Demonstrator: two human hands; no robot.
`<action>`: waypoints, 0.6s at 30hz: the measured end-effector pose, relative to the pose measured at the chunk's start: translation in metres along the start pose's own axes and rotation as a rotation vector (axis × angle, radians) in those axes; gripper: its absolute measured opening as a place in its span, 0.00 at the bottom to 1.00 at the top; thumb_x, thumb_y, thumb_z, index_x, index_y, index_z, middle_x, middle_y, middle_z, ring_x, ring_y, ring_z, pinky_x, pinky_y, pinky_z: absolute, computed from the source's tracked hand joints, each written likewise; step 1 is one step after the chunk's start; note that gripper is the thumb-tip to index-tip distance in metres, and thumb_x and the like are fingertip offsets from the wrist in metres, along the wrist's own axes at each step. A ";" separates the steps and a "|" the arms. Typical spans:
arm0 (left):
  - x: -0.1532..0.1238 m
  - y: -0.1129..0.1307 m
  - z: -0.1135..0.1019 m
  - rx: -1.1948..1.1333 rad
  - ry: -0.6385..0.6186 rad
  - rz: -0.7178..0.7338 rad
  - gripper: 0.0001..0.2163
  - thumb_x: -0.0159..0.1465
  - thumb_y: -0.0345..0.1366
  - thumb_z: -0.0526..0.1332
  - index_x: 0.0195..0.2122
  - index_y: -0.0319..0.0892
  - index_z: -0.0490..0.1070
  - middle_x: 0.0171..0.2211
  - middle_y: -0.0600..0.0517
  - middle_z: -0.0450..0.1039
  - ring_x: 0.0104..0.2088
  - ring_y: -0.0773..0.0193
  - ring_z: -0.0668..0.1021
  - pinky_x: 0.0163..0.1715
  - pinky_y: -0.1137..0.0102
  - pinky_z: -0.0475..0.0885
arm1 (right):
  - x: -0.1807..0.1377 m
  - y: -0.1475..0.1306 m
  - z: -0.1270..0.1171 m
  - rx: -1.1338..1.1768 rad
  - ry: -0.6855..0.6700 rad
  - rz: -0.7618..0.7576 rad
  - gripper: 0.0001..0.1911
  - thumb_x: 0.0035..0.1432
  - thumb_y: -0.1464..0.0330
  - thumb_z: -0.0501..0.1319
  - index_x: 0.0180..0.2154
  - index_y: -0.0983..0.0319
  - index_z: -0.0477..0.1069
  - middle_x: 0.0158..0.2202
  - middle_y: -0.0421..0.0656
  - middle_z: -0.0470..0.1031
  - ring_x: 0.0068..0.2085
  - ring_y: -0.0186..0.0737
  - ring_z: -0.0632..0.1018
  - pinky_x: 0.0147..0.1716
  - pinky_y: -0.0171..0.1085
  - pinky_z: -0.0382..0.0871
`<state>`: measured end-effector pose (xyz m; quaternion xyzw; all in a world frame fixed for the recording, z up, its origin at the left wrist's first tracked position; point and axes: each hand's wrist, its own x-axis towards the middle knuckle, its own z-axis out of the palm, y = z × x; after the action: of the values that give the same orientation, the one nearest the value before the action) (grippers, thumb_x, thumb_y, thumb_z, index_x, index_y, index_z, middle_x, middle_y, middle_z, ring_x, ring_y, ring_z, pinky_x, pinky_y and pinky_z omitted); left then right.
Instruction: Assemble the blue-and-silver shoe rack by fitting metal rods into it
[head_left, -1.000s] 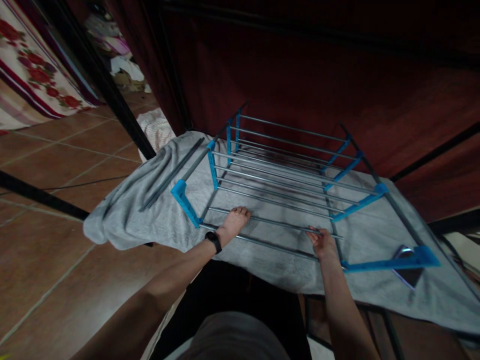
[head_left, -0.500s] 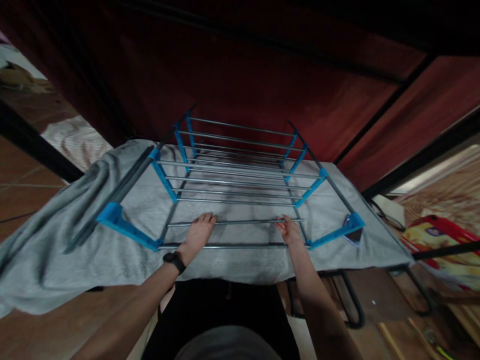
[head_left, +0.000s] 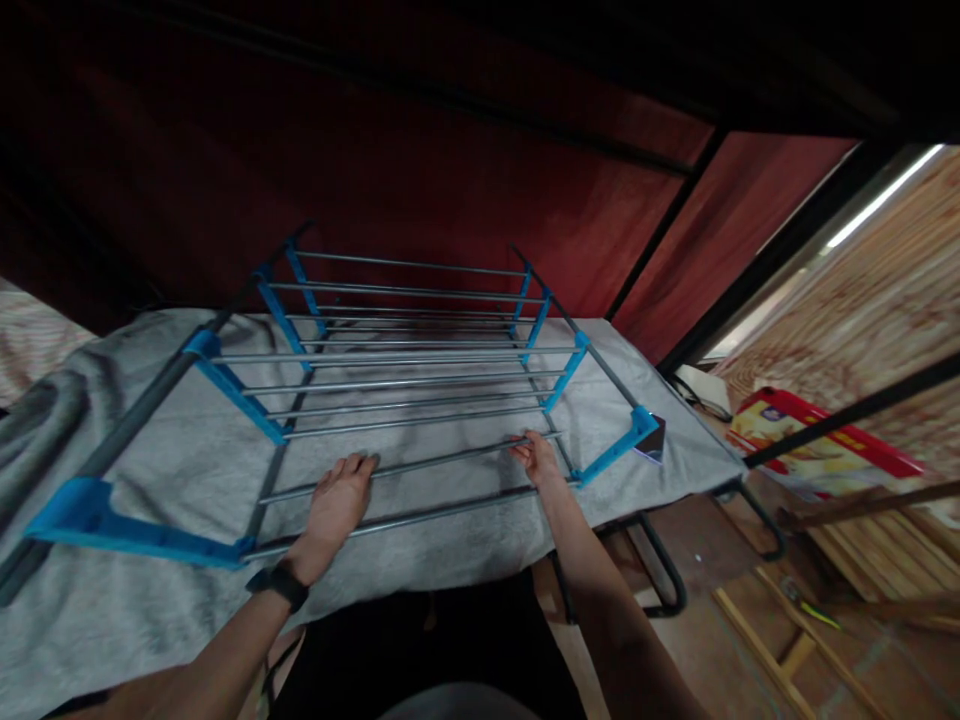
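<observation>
A shoe rack point(head_left: 405, 360) of grey metal rods and blue plastic side pieces lies flat on a grey cloth point(head_left: 150, 440). My left hand point(head_left: 337, 500), with a black watch at the wrist, rests on the second nearest rod, fingers curled over it. My right hand point(head_left: 536, 460) grips the right end of the same rod point(head_left: 442, 462), close to a blue side bracket point(head_left: 615, 445). Another blue bracket point(head_left: 112, 520) sticks out at the near left.
Dark red fabric point(head_left: 420, 180) with black poles closes off the back. A phone-like object point(head_left: 651, 440) lies on the cloth's right corner. A red box point(head_left: 817, 450) and wooden slats point(head_left: 862, 560) lie on the floor to the right. Black metal legs point(head_left: 667, 570) show below the cloth.
The view has swung to the right, so the rack now sits further left in the picture. Both hands stay on the same rod.
</observation>
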<state>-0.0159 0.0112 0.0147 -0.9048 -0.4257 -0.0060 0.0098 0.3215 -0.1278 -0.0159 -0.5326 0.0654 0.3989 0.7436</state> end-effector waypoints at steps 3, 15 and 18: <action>0.001 -0.004 0.001 -0.029 0.011 0.016 0.21 0.70 0.28 0.47 0.59 0.41 0.72 0.54 0.43 0.76 0.52 0.54 0.76 0.54 0.62 0.68 | -0.001 -0.001 0.001 0.015 0.003 -0.004 0.04 0.55 0.71 0.63 0.31 0.58 0.68 0.23 0.39 0.79 0.23 0.36 0.78 0.25 0.34 0.77; -0.001 -0.012 0.000 -0.024 0.106 -0.035 0.18 0.70 0.34 0.48 0.51 0.40 0.76 0.46 0.43 0.80 0.48 0.50 0.79 0.55 0.57 0.66 | 0.000 0.005 0.003 0.068 -0.007 -0.013 0.07 0.59 0.72 0.61 0.30 0.57 0.65 0.23 0.38 0.79 0.26 0.37 0.80 0.29 0.35 0.78; -0.002 -0.015 0.002 0.001 0.109 -0.014 0.19 0.70 0.32 0.48 0.53 0.39 0.75 0.47 0.42 0.80 0.48 0.51 0.79 0.55 0.57 0.65 | 0.002 0.006 0.003 0.068 0.009 -0.018 0.09 0.61 0.70 0.62 0.30 0.57 0.64 0.22 0.38 0.77 0.26 0.36 0.79 0.29 0.35 0.78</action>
<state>-0.0289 0.0190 0.0127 -0.9001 -0.4309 -0.0554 0.0332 0.3182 -0.1233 -0.0198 -0.5091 0.0775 0.3876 0.7646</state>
